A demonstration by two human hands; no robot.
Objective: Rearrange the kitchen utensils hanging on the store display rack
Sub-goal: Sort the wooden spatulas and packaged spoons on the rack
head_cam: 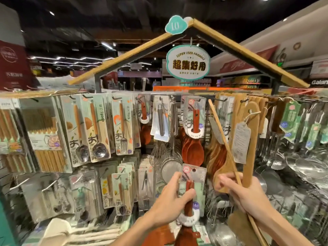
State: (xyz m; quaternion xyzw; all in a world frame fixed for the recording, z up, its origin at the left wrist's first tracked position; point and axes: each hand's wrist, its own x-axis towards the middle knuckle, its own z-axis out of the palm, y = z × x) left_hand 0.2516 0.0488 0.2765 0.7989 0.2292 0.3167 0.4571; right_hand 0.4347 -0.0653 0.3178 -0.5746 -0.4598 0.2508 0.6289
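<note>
On the dark metal display rack with a gabled wooden roof (97,82), the far-left hooks carry clear packs of wooden chopsticks (48,135), then carded steel spoons with wooden handles (83,128) and a carded steel fork (122,128), all in tidy rows that look settled; just right of them, steel whisks and a round mesh strainer (170,168) hang in the middle; below those the left hand (169,200) holds a red-brown wooden spoon on a pale green card (189,183) clear of any hook, its grip curled round the handle with the thumb across the front; a hook of matching red-brown carded spoons (194,125) hangs above, which seems the likely home for it; further right the right hand (243,190) has its grip wrapped round two pieces together, a pale flat wooden spatula with a grey paper tag (252,157) and a thin long wooden stick (221,134), both pointing up and off the rack; beyond them shiny steel ladles (308,166) crowd the right-hand hooks; by my reading the job is midway: three pieces are in hand, none yet rehung, and the wooden pieces on the right are left to sort.
</note>
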